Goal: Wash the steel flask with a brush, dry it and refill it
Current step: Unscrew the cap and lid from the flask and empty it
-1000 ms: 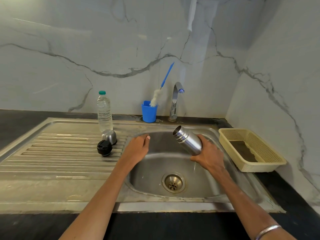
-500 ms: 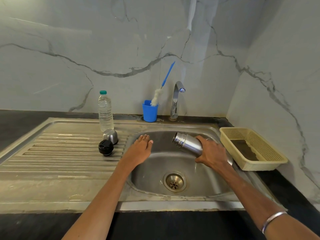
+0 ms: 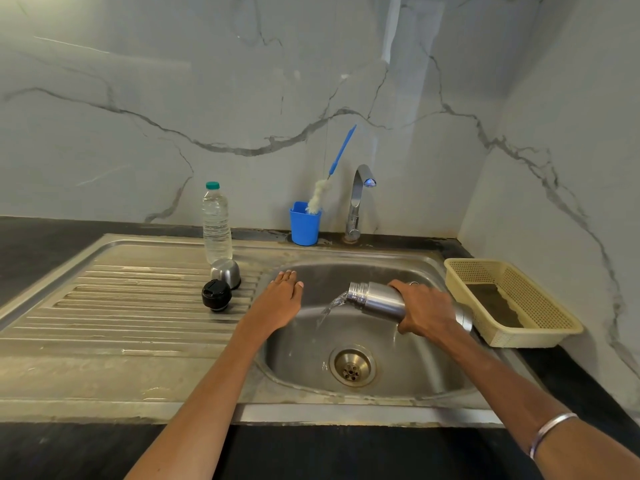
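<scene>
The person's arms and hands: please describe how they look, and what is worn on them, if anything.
Both forearms are bare, and no sleeve reaches into the head view. No gloves are worn. The right wrist carries a plain silver metal bangle, thin and round. The left hand and its wrist show no jewellery that I can make out. On the right hand no ring can be made out either.

Grey-veined marble walls (image 3: pixel 138 116) meet black countertop (image 3: pixel 52 237).

no legible text, labels, numbers
</scene>
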